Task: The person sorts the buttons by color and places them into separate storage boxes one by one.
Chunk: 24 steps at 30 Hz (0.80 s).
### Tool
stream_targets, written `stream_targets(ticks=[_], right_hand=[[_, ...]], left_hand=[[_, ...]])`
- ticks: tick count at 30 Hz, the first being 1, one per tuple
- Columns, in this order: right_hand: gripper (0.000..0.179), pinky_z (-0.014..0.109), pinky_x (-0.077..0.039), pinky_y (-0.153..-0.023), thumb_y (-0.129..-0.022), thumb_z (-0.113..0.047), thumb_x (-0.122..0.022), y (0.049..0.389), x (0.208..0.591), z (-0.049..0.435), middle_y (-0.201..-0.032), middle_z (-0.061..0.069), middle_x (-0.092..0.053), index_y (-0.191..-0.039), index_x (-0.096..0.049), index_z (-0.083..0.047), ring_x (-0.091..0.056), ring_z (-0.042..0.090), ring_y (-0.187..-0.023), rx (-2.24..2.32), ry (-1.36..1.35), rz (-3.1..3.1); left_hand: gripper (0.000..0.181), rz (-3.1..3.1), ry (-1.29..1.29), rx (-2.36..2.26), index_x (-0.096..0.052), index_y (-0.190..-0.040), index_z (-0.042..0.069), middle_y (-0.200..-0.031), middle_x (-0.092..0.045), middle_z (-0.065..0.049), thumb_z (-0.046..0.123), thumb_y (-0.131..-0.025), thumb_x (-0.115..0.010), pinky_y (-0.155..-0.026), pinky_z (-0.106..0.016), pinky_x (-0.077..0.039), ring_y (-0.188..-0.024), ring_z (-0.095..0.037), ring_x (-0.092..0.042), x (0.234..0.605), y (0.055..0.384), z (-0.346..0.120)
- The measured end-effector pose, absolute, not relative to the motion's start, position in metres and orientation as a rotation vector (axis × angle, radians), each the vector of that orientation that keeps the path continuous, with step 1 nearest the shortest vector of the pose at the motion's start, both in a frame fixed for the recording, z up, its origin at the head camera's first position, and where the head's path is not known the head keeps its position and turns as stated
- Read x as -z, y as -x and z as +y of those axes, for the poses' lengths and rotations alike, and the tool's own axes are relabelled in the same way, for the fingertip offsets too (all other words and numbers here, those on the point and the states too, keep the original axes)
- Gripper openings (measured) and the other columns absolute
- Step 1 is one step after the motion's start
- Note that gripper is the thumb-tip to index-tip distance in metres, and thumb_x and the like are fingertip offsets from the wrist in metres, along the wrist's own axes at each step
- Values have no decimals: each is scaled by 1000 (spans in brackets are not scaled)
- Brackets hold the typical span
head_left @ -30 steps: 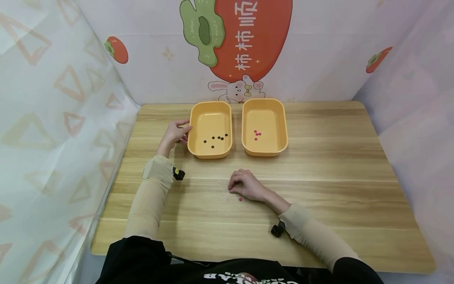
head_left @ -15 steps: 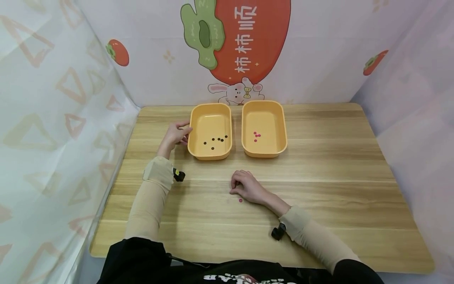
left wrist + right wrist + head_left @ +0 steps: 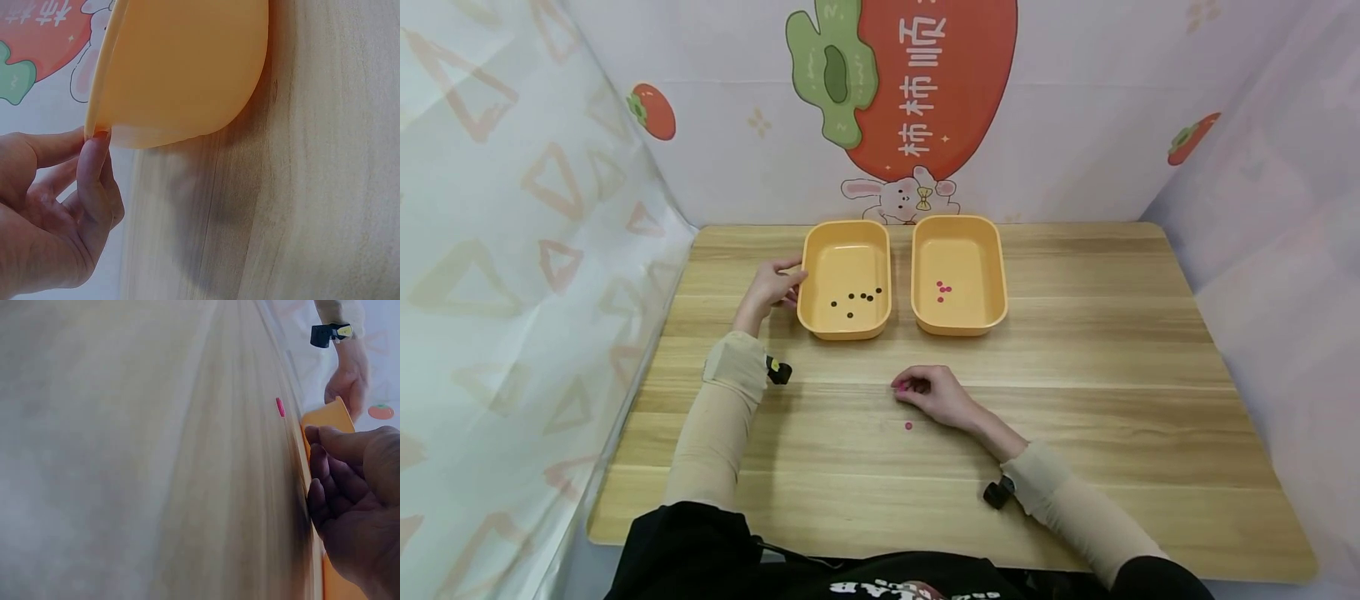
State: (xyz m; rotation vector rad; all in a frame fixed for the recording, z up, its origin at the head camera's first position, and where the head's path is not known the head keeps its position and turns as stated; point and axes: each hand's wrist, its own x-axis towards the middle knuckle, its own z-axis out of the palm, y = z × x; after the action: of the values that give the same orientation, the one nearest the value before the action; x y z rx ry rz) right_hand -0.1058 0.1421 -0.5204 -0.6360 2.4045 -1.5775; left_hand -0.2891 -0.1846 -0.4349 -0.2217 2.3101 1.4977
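Note:
My left hand (image 3: 770, 286) pinches the left rim of a yellow plastic bin (image 3: 844, 258) between thumb and fingers; the left wrist view shows the grip on the rim (image 3: 99, 119) close up. Several small black discs (image 3: 850, 315) lie in that bin. Above the table's middle, my right hand (image 3: 942, 397) pinches a small pink disc (image 3: 902, 386), mostly covered by the fingertips. Another pink disc (image 3: 908, 426) lies flat on the wood just nearer to me; the right wrist view catches this pink disc (image 3: 280, 407) edge-on.
A second yellow bin (image 3: 958, 242), with several pink discs (image 3: 941, 299) inside, stands right of the first, a narrow gap between them. Both are near the back edge of the wooden table (image 3: 1097, 350). A printed cloth (image 3: 1075, 150) hangs behind.
My right hand has lifted slightly and moved a little to the right, and a pink disc now shows at its fingertips. My left hand keeps its hold on the bin's rim.

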Motion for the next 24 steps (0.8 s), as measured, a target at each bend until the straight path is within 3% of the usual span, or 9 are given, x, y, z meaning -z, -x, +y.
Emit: stream_targets(ticks=[13,24], right_hand=[[12,18,-59,-69,-98,1,-80,108,513,167,-97,19,-81,-110,-81,5,-69,7,-80,1744,478,2395],[17,18,-59,-71,-99,7,-75,123,490,198,-98,27,-79,-114,-75,13,-75,22,-79,1835,396,2488]], left_hand=[[54,2318,214,-1494,-50,-166,15,-67,-65,5,22,-114,-62,-55,-22,-62,-51,-5,-63,434,290,-185],[56,2299,230,-1499,-48,-167,15,-69,-67,5,22,-113,-63,-54,-21,-62,-52,-5,-63,435,290,-185]])
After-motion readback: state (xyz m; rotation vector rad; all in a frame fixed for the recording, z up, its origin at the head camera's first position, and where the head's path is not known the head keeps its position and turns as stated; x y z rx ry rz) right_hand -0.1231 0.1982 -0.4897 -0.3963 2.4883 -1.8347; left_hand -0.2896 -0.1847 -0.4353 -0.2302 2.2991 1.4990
